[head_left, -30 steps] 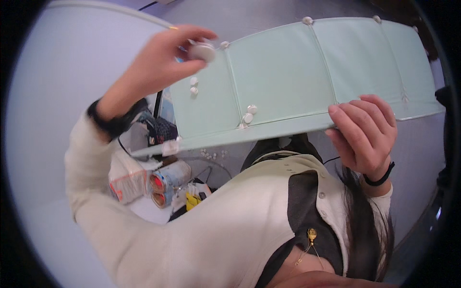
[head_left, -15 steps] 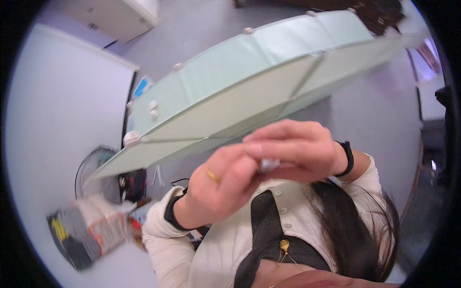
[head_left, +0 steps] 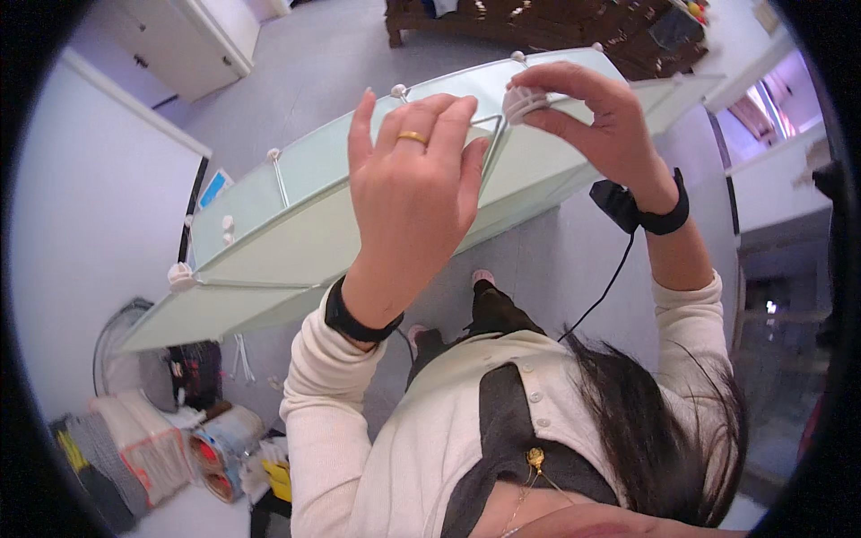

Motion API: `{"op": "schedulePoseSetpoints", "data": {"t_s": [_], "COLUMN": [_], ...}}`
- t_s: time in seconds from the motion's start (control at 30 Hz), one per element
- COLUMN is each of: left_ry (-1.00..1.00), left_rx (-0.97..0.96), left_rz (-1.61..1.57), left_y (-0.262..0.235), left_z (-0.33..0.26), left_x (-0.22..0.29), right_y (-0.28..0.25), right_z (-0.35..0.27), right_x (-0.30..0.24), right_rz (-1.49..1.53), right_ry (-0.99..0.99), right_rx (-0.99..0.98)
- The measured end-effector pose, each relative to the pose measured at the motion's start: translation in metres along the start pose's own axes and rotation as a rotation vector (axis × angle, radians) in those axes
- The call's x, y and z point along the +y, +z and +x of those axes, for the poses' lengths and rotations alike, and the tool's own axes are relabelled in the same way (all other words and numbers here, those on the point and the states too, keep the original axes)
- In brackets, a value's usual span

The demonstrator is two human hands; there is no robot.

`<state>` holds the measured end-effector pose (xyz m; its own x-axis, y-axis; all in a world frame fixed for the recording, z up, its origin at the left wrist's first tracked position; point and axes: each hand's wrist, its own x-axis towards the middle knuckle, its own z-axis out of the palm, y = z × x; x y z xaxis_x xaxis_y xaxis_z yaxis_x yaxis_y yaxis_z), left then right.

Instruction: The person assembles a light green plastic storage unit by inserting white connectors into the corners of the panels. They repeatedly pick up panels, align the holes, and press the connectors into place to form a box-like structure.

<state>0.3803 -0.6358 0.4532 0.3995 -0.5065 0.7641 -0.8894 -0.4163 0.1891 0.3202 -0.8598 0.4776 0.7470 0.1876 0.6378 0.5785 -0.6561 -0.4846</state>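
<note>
Just right of the panel's (head_left: 269, 242) corner, I've got the connector (head_left: 524, 105) pinched in the right hand (head_left: 612, 121), left hand (head_left: 408, 175) half-curled by the long edge, can't tell if it's gripping.

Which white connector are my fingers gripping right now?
The white connector pinched by your right hand, between thumb and fingers; the others along the pale green panels aren't gripped.
</note>
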Motion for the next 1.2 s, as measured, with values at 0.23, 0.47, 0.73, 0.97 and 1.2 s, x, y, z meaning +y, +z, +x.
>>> {"op": "schedulePoseSetpoints", "data": {"t_s": [0.23, 0.47, 0.73, 0.97, 1.2], "left_ry": [-0.102, -0.111, -0.093, -0.122, -0.16], "left_rx": [0.091, 0.194, 0.376, 0.402, 0.317], "left_rz": [0.036, 0.06, 0.114, 0.085, 0.078], "left_y": [0.035, 0.045, 0.064, 0.07, 0.06], "left_z": [0.002, -0.008, -0.015, -0.017, -0.023], "left_x": [-0.007, -0.01, -0.015, -0.014, -0.004], "right_y": [-0.006, -0.005, -0.013, -0.01, -0.006], "right_z": [0.012, 0.021, 0.024, 0.033, 0.014], "right_x": [0.041, 0.055, 0.044, 0.027, 0.035], "right_rz": [0.23, 0.229, 0.201, -0.127, 0.005], "right_ry": [0.173, -0.021, 0.105, -0.048, -0.042], "right_rx": [-0.266, -0.223, -0.307, -0.373, -0.24]}}
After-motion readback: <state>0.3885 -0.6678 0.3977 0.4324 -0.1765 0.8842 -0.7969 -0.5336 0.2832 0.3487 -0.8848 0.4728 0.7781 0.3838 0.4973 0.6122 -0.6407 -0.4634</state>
